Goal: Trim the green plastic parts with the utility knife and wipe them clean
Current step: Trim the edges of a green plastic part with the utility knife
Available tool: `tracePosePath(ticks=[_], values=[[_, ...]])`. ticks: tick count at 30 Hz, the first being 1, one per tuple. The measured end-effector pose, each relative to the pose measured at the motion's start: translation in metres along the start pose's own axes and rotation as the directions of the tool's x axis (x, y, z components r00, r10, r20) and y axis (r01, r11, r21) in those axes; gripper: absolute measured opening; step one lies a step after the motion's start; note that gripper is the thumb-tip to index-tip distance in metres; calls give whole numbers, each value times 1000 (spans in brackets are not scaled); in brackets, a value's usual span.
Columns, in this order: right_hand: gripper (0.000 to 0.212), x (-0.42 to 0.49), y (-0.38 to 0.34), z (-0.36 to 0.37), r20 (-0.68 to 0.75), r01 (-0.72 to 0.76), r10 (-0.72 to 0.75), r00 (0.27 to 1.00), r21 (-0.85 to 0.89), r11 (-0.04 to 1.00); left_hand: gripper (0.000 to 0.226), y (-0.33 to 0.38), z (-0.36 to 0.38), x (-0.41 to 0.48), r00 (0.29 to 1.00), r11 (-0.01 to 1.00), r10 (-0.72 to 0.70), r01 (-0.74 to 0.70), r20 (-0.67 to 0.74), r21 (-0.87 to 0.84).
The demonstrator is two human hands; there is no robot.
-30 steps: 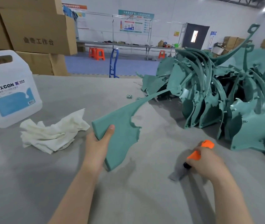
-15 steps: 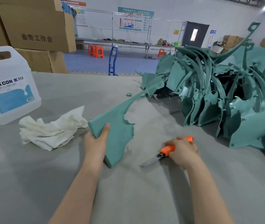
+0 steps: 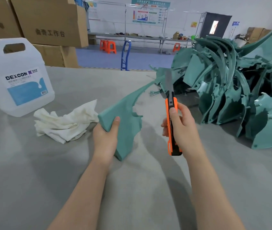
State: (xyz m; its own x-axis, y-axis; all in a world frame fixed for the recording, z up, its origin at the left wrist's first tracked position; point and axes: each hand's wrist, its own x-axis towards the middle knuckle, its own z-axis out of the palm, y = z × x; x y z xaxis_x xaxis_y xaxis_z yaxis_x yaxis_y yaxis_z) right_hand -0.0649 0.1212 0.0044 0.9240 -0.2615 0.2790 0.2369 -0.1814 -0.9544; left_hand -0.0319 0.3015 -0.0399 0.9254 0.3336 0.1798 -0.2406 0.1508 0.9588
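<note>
Head view: grey felt-covered worktable (image 3: 32,163) fills the frame and serves as a soft surface for cutting and wiping.

A big heap of teal-green moulded plastic parts (image 3: 231,97) sits on its far right, close to the knife hand, so it is likely the stock waiting to be trimmed. Stacked brown cardboard boxes (image 3: 49,19) stand behind the table's left edge. A translucent white plastic jug with a blue DEXCON label (image 3: 20,80) stands upright at the left, probably cleaning fluid parked by the rag for the wipe step.

One teal-green flat plastic part with a long thin tail (image 3: 123,117) is near the table centre, tilted up. The left hand (image 3: 105,138) clasps its wide end, thumb on the top face, fingers hidden beneath. The jagged flash edge faces right toward the blade, and the tail points away toward the heap. Whether its lower corner touches the felt is unclear.

A crumpled white cotton cloth (image 3: 63,123) lies just left of that part, within easy reach and unused for now.

The right hand (image 3: 180,125) is wrapped round the orange-and-black utility knife (image 3: 171,113), thumb on the slider. The blade (image 3: 168,83) is extended, pointing up and away from the body — safe carry, close beside the part but not touching. Trimming looks about to start; wiping not yet done.
</note>
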Motion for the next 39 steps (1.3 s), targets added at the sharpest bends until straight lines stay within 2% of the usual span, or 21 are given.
tracePosePath(ticks=[2,4,7,10,14,19,24,28,31,39], values=[[31,-4,-2,11,63,-11,6,998,82,997,6,5,0,-4,996,991,84,-85,22,103],[40,-7,-3,16,56,6,-12,998,106,994,12,9,-1,-9,983,964,176,-184,56,193],[37,-11,1,15,-1,25,-25,1000,101,995,21,12,-3,-13,947,880,301,-321,112,351],[38,-12,9,6,-61,-33,38,997,81,996,22,10,-4,-11,925,815,350,-380,151,438],[39,-8,16,-3,-92,-111,119,989,90,990,10,9,-5,-9,929,818,332,-369,162,441],[34,-6,18,-6,-43,-145,151,988,117,983,4,15,-9,-9,888,767,339,-451,310,455],[39,-7,23,-4,23,-192,190,981,143,971,14,17,-12,-9,897,784,325,-433,301,444],[39,-8,25,1,92,-216,201,975,203,955,5,14,-12,-7,906,793,293,-408,305,451],[40,-11,25,8,159,-202,174,972,183,962,4,13,-10,-9,892,775,279,-428,355,465],[36,-9,25,5,108,-218,197,974,229,949,4,12,-12,-7,910,806,268,-391,315,444]])
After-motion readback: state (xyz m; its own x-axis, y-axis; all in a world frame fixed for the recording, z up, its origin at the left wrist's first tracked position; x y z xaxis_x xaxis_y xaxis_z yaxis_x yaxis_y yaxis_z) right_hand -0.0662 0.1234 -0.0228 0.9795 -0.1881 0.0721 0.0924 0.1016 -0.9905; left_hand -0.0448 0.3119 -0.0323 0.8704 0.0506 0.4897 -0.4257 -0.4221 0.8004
